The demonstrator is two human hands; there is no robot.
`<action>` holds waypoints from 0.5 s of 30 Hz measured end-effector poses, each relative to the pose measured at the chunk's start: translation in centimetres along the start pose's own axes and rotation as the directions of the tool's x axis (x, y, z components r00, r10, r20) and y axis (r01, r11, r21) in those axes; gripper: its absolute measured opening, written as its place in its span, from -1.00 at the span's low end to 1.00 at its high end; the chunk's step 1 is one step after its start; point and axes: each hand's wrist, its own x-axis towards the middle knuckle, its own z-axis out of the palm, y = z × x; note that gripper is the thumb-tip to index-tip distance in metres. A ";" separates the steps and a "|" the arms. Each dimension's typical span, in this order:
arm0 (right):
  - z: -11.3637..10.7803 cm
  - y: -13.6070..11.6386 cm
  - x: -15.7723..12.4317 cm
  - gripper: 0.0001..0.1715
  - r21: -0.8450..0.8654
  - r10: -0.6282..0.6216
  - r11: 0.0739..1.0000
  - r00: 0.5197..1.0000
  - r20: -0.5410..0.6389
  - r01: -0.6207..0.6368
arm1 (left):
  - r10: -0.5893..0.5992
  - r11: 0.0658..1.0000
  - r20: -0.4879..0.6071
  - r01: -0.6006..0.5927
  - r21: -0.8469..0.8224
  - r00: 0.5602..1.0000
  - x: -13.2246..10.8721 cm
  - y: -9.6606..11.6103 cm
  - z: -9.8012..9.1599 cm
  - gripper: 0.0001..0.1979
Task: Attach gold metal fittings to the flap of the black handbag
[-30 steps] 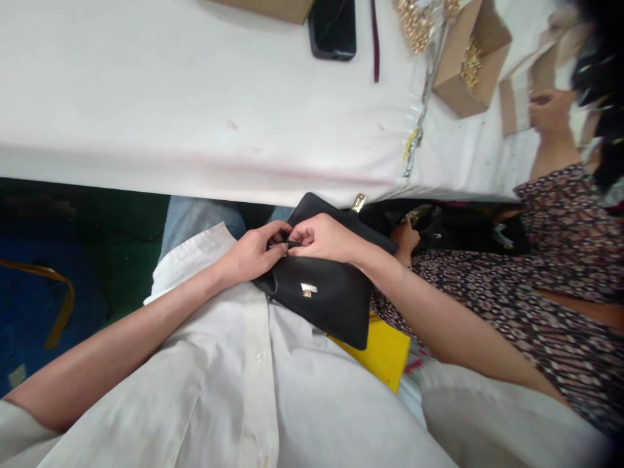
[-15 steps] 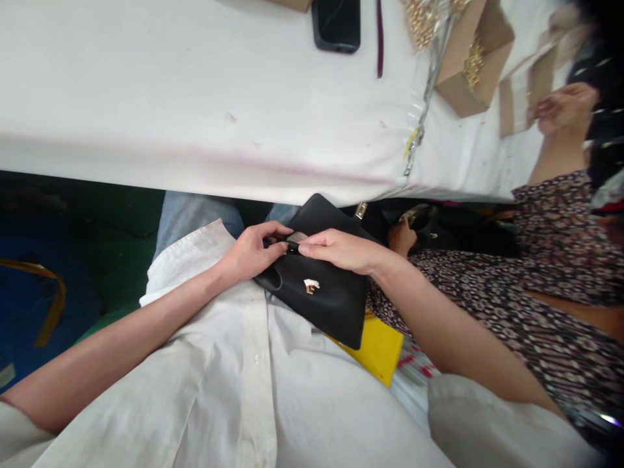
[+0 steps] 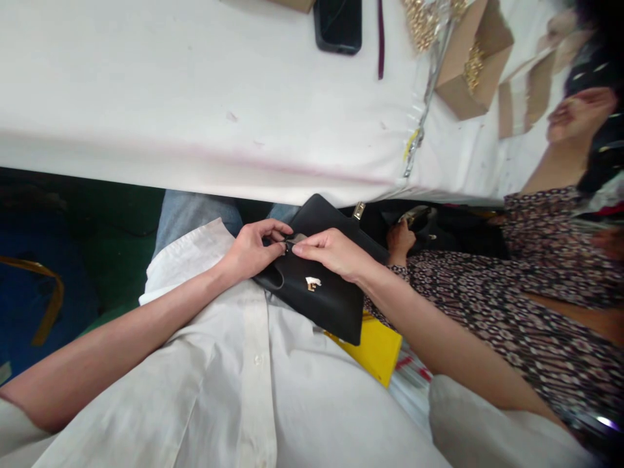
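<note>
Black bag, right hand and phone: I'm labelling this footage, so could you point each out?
Black bag [image 3: 336,303]: head view, on its front panel.
Right hand [image 3: 336,252]: head view, on the back of the hand.
Phone [image 3: 338,25]: head view, on its dark screen.

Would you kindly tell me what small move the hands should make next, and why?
I would probably draw the right hand slightly along the opening of the black bag while the left hand steadies it: both hands are at that opening, close together, and the flap with its gold clasp lies open beyond them.
</note>
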 end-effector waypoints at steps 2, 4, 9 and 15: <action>0.3 -0.3 -0.2 -0.53 -0.088 -0.060 0.994 0.998 -0.028 0.057 | -0.006 1.000 -0.001 0.006 -0.012 1.000 -0.1 0.0 0.2 -0.68; 0.6 -0.6 -0.4 -0.55 -0.188 -0.124 0.976 0.991 -0.047 0.113 | -0.010 1.000 -0.001 0.010 -0.015 1.000 -0.1 0.0 0.3 -0.68; 1.2 -0.7 -0.7 -0.57 -0.289 -0.233 0.936 0.969 -0.087 0.199 | -0.026 1.000 0.000 0.026 0.007 1.000 -0.1 -0.3 0.3 -0.63; 1.9 -0.2 -0.8 -0.69 -0.307 -0.262 0.927 0.957 -0.126 0.214 | -0.027 0.999 0.006 0.026 0.030 1.000 -0.1 0.2 0.3 -0.60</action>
